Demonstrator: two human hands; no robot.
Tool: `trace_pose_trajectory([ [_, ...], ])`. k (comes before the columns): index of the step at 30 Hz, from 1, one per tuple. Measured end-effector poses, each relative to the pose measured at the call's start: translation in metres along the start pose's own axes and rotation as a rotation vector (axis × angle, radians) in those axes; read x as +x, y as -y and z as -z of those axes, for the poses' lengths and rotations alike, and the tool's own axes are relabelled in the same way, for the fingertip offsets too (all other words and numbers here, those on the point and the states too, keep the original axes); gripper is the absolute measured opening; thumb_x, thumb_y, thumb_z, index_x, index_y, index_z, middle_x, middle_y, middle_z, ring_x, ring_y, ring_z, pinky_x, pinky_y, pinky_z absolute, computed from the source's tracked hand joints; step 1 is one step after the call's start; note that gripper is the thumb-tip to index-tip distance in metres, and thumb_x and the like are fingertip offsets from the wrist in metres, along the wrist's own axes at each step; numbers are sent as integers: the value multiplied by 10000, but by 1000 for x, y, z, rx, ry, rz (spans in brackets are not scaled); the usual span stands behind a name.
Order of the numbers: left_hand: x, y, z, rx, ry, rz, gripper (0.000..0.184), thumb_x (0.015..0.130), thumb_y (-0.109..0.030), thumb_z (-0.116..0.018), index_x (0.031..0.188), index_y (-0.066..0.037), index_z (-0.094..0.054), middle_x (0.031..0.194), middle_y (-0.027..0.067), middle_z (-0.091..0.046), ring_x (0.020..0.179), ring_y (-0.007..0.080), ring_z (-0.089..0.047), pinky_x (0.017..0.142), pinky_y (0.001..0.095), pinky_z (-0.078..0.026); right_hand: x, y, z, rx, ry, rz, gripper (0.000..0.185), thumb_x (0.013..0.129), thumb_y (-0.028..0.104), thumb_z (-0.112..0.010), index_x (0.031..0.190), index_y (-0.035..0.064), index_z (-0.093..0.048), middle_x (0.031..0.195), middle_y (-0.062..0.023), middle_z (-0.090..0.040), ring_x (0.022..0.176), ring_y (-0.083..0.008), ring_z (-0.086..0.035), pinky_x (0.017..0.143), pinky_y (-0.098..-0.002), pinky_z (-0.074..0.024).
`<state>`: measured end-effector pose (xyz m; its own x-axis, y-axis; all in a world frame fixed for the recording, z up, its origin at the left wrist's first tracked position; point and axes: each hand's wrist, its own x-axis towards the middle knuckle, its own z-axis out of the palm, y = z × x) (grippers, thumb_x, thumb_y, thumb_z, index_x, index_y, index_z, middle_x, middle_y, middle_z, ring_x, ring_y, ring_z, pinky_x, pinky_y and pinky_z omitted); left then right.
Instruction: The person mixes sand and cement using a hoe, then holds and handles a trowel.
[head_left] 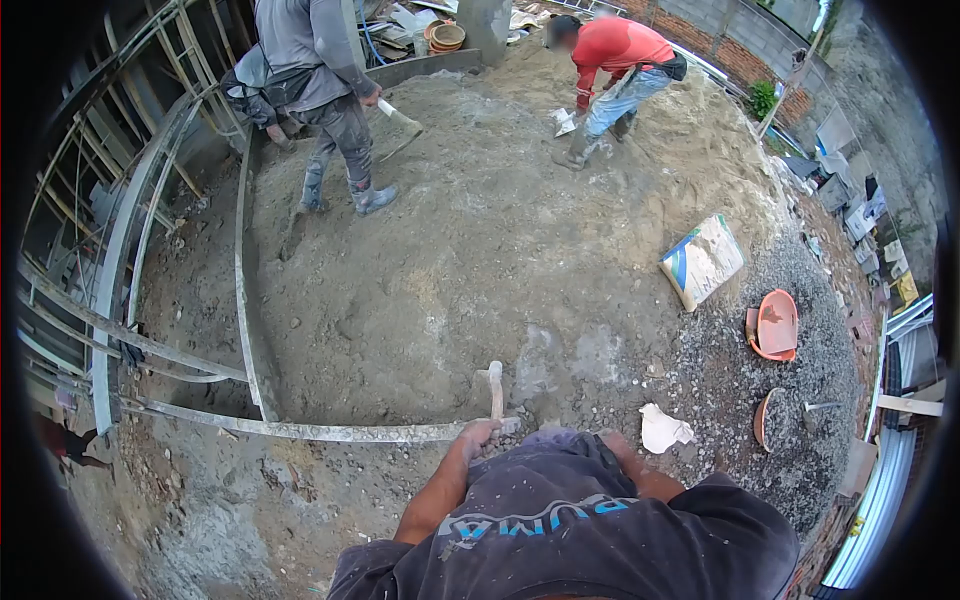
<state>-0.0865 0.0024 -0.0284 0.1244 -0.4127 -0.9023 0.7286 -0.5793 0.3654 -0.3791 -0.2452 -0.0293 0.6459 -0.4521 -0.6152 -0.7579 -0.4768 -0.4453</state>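
Observation:
My left hand [478, 434] is at the near end of a long grey form board [350, 432] lying on the ground. Its fingers are curled at the lower end of a dusty, pale-handled hammer [497, 392], whose head points away from me. My right hand [618, 447] is low beside my body, partly hidden by my dark clothing; its fingers and anything in them do not show. A torn, off-white scrap [663, 430] lies just right of it. Rough, grey-brown soil stretches ahead of both hands.
A person in grey [330, 100] holds a long tool; another dark-clothed person [262, 85] bends beside them. A person in red [620, 48] stoops with a pale tool. A cement bag [703, 262], an orange basin [777, 325] and gravel [720, 370] are right; metal framing [125, 250] is left.

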Motion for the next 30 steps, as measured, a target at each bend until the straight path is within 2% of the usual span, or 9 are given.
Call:
trace_pose_trajectory([
  [3, 1, -1, 1, -3, -6, 10, 186, 844, -299, -654, 881, -119, -626, 699, -6, -541, 565, 109, -496, 436, 260, -391, -8, 11, 5, 87, -8, -21, 471, 832, 483, -507, 920, 51, -674, 973, -215, -647, 934, -384, -617, 778, -447, -489],
  [6, 6, 1, 3, 0, -23, 17, 185, 846, -290, -651, 880, -110, -623, 688, 5, -532, 550, 117, -490, 428, 263, -390, 6, -7, -6, 109, 14, 9, 430, 821, 456, -520, 862, 56, -673, 934, -211, -648, 905, -382, -622, 754, -452, -491],
  [9, 4, -1, 2, 3, -22, 9, 193, 849, -287, -648, 866, -97, -616, 675, 13, -528, 536, 123, -485, 419, 266, -387, 18, -32, -19, 19, -44, 211, 392, 819, 432, -526, 810, 66, -666, 881, -206, -646, 872, -379, -625, 720, -460, -490],
  [12, 2, -1, 2, 13, 2, -2, 188, 863, -299, -634, 851, -113, -612, 669, -4, -540, 537, 109, -483, 435, 257, -381, 11, -23, -9, 5, -33, 255, 376, 826, 423, -521, 797, 77, -666, 844, -205, -640, 840, -374, -627, 693, -462, -487],
  [15, -2, -4, 2, 47, 19, 2, 172, 888, -329, -609, 847, -162, -610, 664, -47, -561, 549, 78, -480, 477, 239, -373, 9, -9, 2, -221, -29, 342, 276, 834, 289, -599, 885, 31, -685, 824, -147, -680, 745, -204, -635, 680, -362, -480],
  [18, -6, -5, 1, 48, 39, -10, 177, 888, -336, -610, 850, -164, -604, 655, -49, -548, 549, 78, -478, 470, 239, -361, 9, -4, 3, 132, 11, 162, 414, 852, 442, -498, 830, 63, -666, 860, -197, -646, 816, -368, -626, 676, -450, -477],
  [24, 8, 0, 5, 51, 63, -9, 202, 887, -359, -615, 843, -163, -597, 655, -52, -534, 563, 80, -480, 464, 242, -345, -4, 19, 23, 107, 16, 81, 383, 846, 407, -521, 850, 54, -670, 845, -188, -651, 810, -335, -634, 695, -425, -469],
  [27, 3, -5, 3, 70, 51, 3, 206, 886, -364, -618, 842, -164, -597, 665, -53, -536, 572, 82, -479, 473, 245, -351, -16, 35, 30, 273, -30, 47, 286, 816, 288, -578, 835, 18, -669, 737, -175, -647, 655, -213, -608, 638, -385, -474],
  [30, -3, -8, 1, 69, 40, 4, 206, 883, -365, -623, 845, -164, -600, 677, -51, -544, 581, 83, -478, 484, 251, -360, -5, 20, 23, 182, -33, 106, 292, 809, 304, -581, 836, 27, -668, 765, -178, -654, 684, -248, -626, 656, -385, -480],
])
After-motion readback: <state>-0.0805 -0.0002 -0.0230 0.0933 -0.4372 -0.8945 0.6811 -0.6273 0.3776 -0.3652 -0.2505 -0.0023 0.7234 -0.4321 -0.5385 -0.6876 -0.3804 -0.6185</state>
